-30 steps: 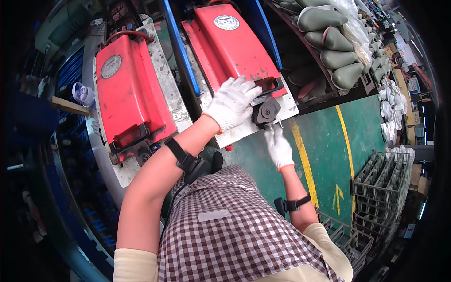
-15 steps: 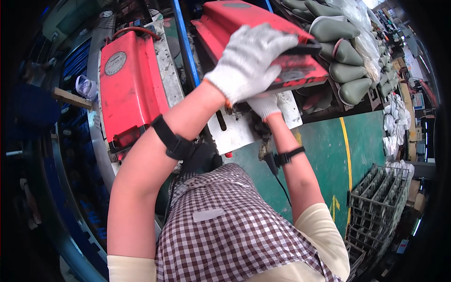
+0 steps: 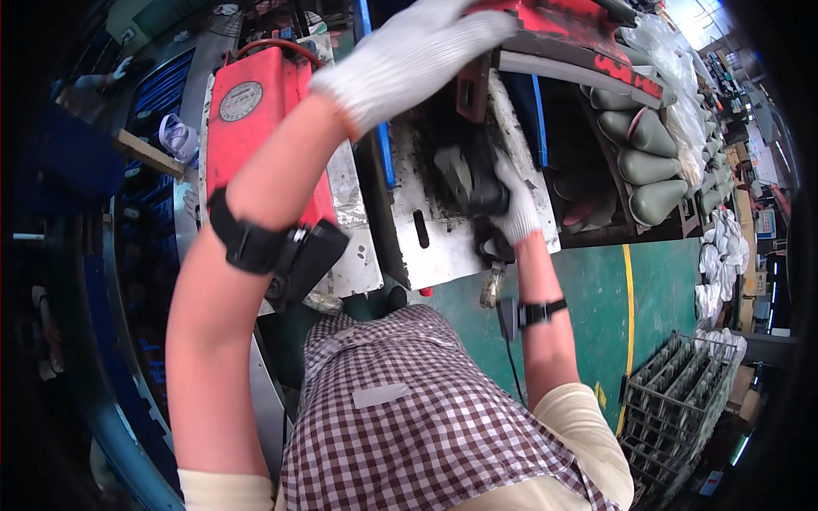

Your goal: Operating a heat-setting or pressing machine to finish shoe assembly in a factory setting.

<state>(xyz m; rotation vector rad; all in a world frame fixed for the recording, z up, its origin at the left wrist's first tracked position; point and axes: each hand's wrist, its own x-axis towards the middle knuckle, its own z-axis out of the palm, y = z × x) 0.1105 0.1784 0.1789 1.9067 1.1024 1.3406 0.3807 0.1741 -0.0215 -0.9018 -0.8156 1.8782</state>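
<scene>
My left hand (image 3: 413, 64), in a white knit glove, is raised with its fingers stretched out against the lifted red cover (image 3: 562, 38). Under that cover lies a pale metal base plate (image 3: 439, 255) with a slot in it. A dark, shoe-shaped piece with a grey-green top (image 3: 467, 180) sits over the plate, blurred by motion. At its right side is my right hand (image 3: 518, 204), gloved too, with the fingers closed around the piece and partly hidden behind it.
To the left stands a second red cover (image 3: 247, 128), lowered on its base. Several grey-green shoe lasts (image 3: 652, 166) lie on a rack at the right. A metal wire rack (image 3: 682, 400) stands on the green floor (image 3: 579, 298). Blue bars (image 3: 539, 119) flank the base plate.
The right-hand red cover has swung up and away, baring the plate and the dark piece. My left hand rose with it; my right hand came into view beside the piece.
</scene>
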